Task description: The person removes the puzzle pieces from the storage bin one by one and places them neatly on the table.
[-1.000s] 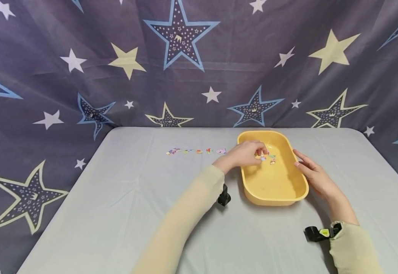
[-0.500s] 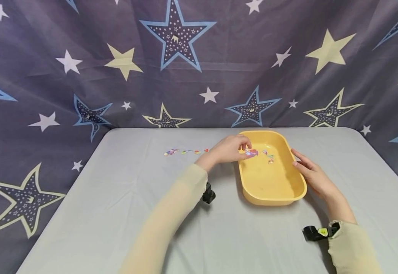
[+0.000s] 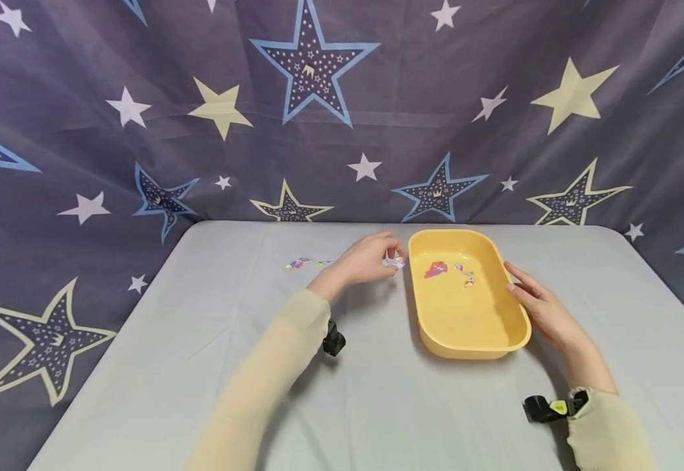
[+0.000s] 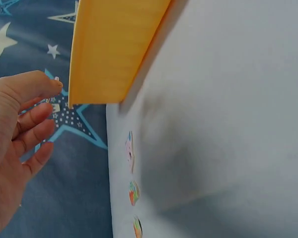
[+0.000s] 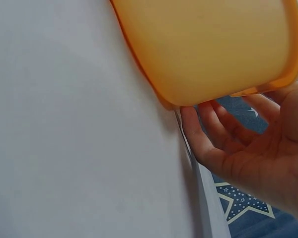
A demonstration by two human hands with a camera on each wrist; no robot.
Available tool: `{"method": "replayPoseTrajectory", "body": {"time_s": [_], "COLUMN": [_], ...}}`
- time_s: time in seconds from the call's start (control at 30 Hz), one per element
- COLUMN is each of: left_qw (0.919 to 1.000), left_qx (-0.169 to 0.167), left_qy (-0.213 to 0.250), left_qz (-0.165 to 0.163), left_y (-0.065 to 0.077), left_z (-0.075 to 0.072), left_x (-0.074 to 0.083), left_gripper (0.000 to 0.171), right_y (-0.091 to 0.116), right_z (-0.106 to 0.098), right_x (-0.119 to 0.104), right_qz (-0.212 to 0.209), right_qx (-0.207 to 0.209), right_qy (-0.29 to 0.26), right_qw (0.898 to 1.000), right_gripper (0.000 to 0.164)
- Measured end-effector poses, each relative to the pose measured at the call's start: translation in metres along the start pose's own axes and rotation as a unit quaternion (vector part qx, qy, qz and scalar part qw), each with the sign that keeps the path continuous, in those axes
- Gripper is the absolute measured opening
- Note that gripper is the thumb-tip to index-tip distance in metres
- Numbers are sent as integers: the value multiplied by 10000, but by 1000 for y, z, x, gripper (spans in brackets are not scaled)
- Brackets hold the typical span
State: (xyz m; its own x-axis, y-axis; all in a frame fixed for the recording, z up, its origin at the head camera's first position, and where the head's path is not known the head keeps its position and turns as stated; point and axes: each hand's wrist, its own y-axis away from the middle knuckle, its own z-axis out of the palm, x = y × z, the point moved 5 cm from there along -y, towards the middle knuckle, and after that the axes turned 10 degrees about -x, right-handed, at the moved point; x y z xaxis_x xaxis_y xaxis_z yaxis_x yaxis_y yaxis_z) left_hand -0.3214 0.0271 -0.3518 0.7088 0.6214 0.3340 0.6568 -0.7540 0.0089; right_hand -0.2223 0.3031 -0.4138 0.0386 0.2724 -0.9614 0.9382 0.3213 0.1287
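Observation:
My left hand (image 3: 365, 258) is left of the yellow plastic tub (image 3: 465, 320), its thumb and index finger pinching a small, colourful sticker-like cutout (image 3: 399, 262). In the left wrist view, only a sliver of that cutout shows by the thumb tip of the left hand (image 4: 20, 114). My right hand (image 3: 545, 307) rests its fingers against the tub's right outer wall near the rim. The right wrist view shows the right hand (image 5: 248, 139) with fingertips at the wall. Inside the tub lie a red-and-purple cutout (image 3: 435, 269) and a few smaller ones (image 3: 469, 280).
A row of flat cutouts lies on the grey-covered table (image 3: 171, 366) left of the tub, with a purple cutout (image 3: 299, 263) at its far end. My left hand hides part of the row. A star-patterned curtain (image 3: 318, 163) hangs behind the table.
My left hand has left the red-and-purple cutout in the tub, moved left out of it, and now pinches another cutout beside the tub. The right hand has stayed at the tub's side.

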Motion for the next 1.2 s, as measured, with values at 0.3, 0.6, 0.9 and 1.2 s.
{"method": "replayPoseTrajectory", "body": {"time_s": [0.3, 0.6, 0.9, 1.2], "left_qw": [9997, 9990, 9961, 9901], "left_qx": [144, -154, -267, -301], "left_qy": [182, 250, 223, 263], "left_qz": [-10, -329, -805, -1344], "left_y": [11, 11, 12, 9], "left_z": [8, 23, 33, 43], "left_x": [-11, -18, -32, -41], "left_gripper": [24, 24, 23, 16], "right_y": [2, 3, 3, 1], "right_z": [-2, -2, -2, 0], "right_x": [0, 0, -2, -1], "right_qz": [-18, 22, -143, -8], "right_qx": [-3, 18, 3, 1], "right_qy": [-70, -28, -119, 9], "right_qw": [10000, 10000, 9998, 10000], "right_gripper": [59, 60, 58, 60]}}
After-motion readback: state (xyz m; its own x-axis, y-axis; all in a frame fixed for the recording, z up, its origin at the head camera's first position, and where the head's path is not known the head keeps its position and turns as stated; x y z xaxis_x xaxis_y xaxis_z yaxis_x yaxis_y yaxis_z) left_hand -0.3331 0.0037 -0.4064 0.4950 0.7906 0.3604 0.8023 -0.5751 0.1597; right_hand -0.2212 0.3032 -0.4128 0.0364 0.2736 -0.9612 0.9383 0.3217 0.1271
